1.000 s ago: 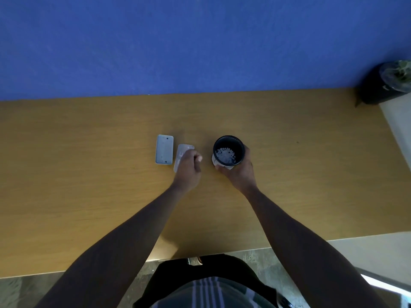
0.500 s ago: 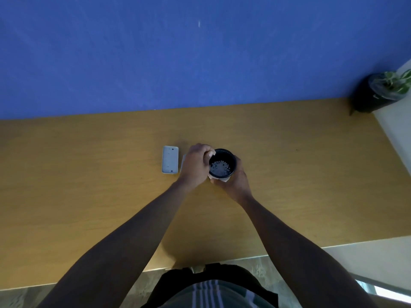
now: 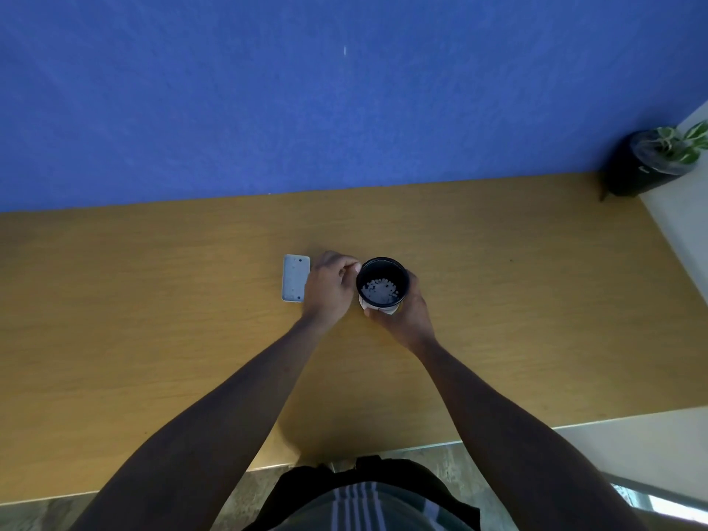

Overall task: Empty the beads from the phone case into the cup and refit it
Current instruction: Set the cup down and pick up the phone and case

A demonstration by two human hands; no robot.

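Note:
A black cup (image 3: 403, 277) stands on the wooden table (image 3: 517, 300), with several small white beads (image 3: 379, 291) in its bottom. My right hand (image 3: 408, 320) grips the cup from the near right side. My left hand (image 3: 329, 291) is curled shut just left of the cup, thumb and fingertips pinched together at the rim. Whatever it pinches is hidden. A pale grey phone (image 3: 295, 277) lies flat on the table, left of my left hand. The phone case is out of sight, covered by my left hand.
A blue wall (image 3: 344, 109) rises behind the table. A dark pot with a green plant (image 3: 651, 162) sits at the far right corner, beside a white ledge. The table's near edge runs just in front of my body.
My left hand left the case beside the phone and moved right to the cup's rim, where it stays. The case is now covered. My right hand kept hold of the cup.

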